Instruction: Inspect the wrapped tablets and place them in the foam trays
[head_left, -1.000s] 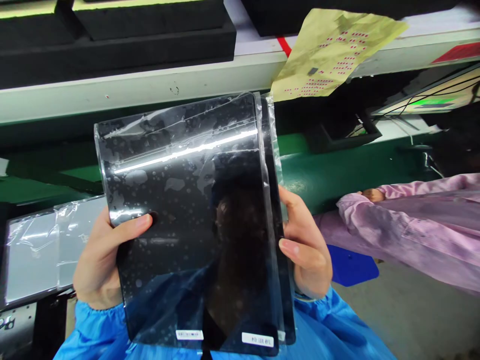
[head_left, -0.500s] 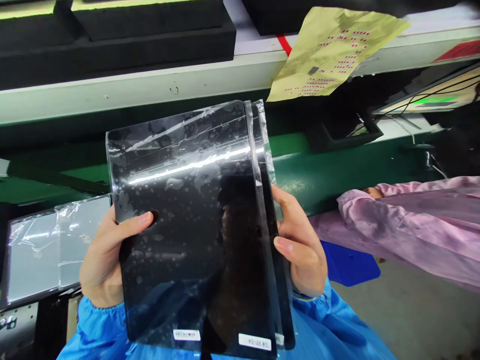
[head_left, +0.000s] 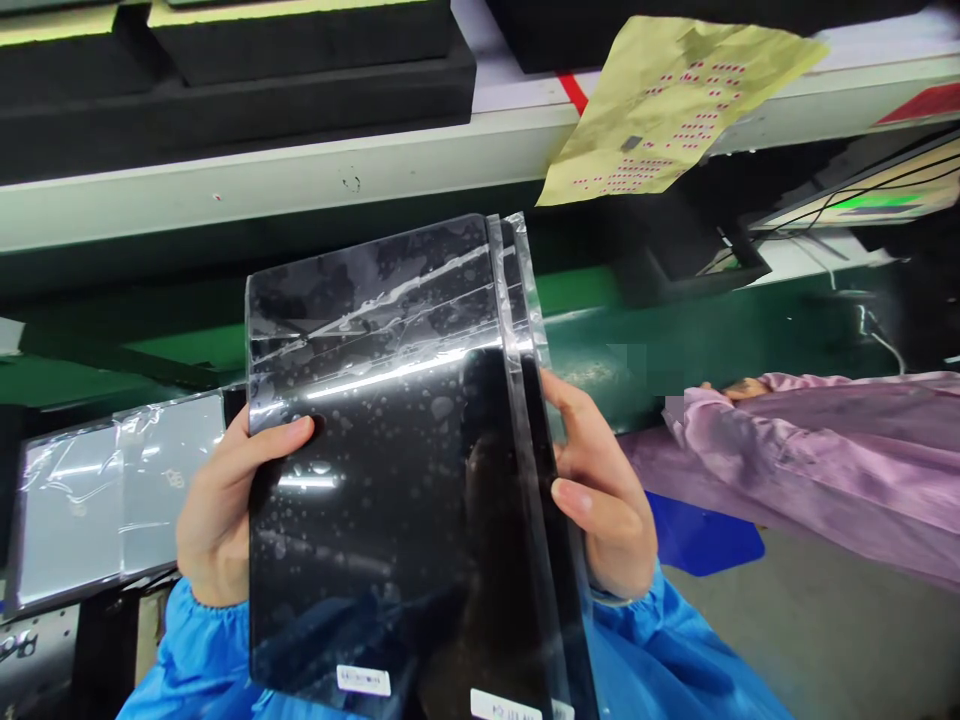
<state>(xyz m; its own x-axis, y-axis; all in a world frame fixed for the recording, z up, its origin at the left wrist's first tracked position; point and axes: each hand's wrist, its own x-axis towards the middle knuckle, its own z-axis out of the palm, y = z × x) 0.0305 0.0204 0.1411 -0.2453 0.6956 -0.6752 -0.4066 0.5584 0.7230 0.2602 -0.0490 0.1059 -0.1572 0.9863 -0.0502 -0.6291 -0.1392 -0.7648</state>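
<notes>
Two flat black glass panels, looking like display screens under clear film, are held up in front of me, one overlapping the other. My left hand (head_left: 229, 500) grips the left edge of the front panel (head_left: 382, 500), its thumb lying on the face. My right hand (head_left: 600, 490) is closed on the right edge of the back panel (head_left: 559, 520), which sticks out a little on the right. White labels (head_left: 364, 681) sit near the lower edge. Film strips overhang along the right edges. The fingers behind the panels are hidden.
At left lie silvery film-wrapped panels (head_left: 71, 520). Black foam blocks (head_left: 315, 80) rest on the white shelf (head_left: 285, 165) above, where a yellow printed sheet (head_left: 667, 115) hangs. A green work surface (head_left: 675, 330) runs behind. A co-worker's pink sleeve (head_left: 810, 430) is at right, near a blue panel (head_left: 705, 535).
The left edge of the front panel and my left hand have shifted right. The panels sit slightly lower and overlap more closely. My right hand has hardly moved.
</notes>
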